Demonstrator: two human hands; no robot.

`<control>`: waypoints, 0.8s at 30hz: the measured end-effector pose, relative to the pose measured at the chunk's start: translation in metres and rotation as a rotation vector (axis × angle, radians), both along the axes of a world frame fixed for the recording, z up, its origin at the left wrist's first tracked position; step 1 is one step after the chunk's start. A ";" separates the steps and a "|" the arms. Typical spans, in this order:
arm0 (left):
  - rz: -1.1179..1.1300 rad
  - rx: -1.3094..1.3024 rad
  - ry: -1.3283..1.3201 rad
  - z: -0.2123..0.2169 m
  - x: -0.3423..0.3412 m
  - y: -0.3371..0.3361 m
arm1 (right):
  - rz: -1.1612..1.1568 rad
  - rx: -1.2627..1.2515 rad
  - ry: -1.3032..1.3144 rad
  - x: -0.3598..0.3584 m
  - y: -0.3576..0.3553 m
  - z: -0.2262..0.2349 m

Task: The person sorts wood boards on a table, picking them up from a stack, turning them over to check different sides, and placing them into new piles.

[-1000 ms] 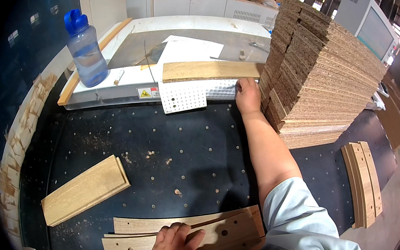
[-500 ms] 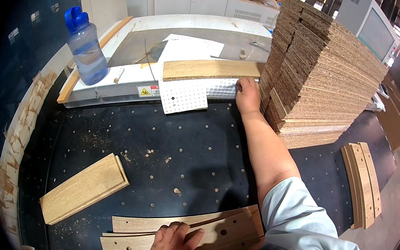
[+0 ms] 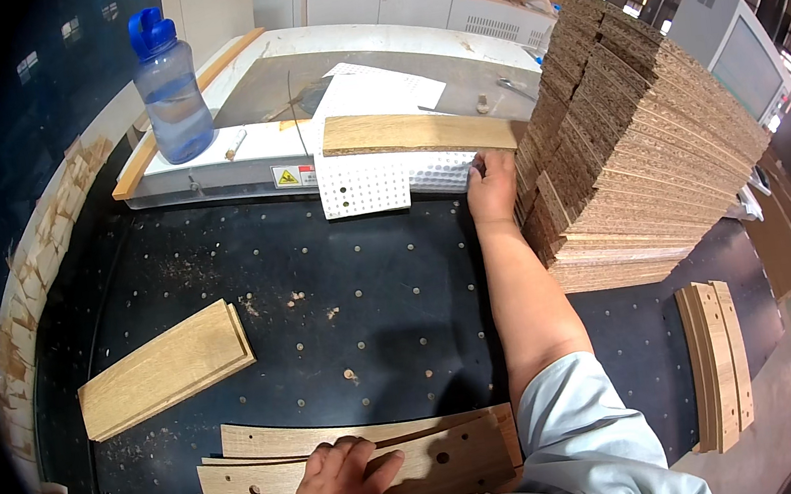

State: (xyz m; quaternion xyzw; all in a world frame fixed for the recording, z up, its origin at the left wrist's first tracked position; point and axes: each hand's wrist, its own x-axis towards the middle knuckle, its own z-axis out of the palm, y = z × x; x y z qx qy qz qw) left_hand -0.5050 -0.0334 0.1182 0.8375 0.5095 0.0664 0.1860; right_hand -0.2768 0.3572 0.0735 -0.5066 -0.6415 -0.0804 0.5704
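Observation:
My left hand (image 3: 340,492) rests on drilled, slightly curved wooden boards (image 3: 453,459) stacked at the near edge. Its fingers lie over the top board and the thumb stands apart. Stretched far forward, my right hand (image 3: 493,188) is at the front face of a white machine housing (image 3: 247,179). Its fingers are closed around a small dark thing that I cannot make out. Just above that hand, a curved wood strip (image 3: 415,132) lies on the housing over a dotted white sheet (image 3: 366,191) that hangs down the front.
A tall stack of chipboard pieces (image 3: 621,137) stands right of my right arm. Two plain boards (image 3: 167,367) lie at left on the black table (image 3: 392,297), near sawdust. More drilled boards (image 3: 716,365) are at far right. A blue bottle (image 3: 172,91) stands on the housing.
My right hand has turned slightly at the housing front, and a small dark thing now shows by its fingers. My left hand stays on the boards. The view has shifted very slightly.

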 end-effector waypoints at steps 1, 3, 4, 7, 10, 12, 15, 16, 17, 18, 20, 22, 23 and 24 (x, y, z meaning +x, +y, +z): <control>-0.004 -0.002 0.011 0.000 0.001 0.001 | 0.003 -0.012 0.007 0.001 0.000 -0.001; -0.004 -0.017 0.026 0.002 0.002 0.002 | 0.006 -0.020 0.008 0.002 0.002 -0.003; -0.003 -0.024 0.033 0.002 0.002 0.002 | 0.006 -0.016 0.002 0.003 0.003 -0.003; -0.006 -0.027 0.049 0.002 0.001 0.002 | 0.020 0.009 -0.016 0.005 0.006 -0.005; 0.009 -0.027 0.039 0.003 0.002 0.002 | 0.024 0.041 -0.039 0.006 0.007 -0.005; 0.007 -0.031 0.038 0.004 0.002 0.002 | 0.023 0.054 -0.058 0.006 0.007 -0.005; 0.008 -0.011 0.016 0.003 0.002 0.001 | 0.016 0.055 -0.090 0.007 0.007 -0.005; 0.009 0.000 0.005 0.003 0.002 0.001 | 0.008 0.051 -0.102 0.007 0.006 -0.005; 0.002 0.007 0.003 0.002 0.001 0.001 | 0.000 0.046 -0.113 0.008 0.006 -0.005; -0.004 0.013 0.000 0.002 0.001 0.002 | 0.003 0.066 -0.101 0.007 0.006 -0.005; -0.010 0.013 0.000 0.002 0.001 0.003 | 0.008 0.107 -0.078 0.006 0.005 -0.004; -0.014 0.001 0.003 0.002 0.001 0.003 | -0.003 0.095 -0.093 0.006 0.006 -0.004; -0.013 -0.003 0.007 0.002 0.001 0.003 | -0.008 0.089 -0.101 0.007 0.006 -0.004; -0.011 -0.008 0.012 0.001 0.001 0.004 | -0.004 0.087 -0.101 0.007 0.006 -0.004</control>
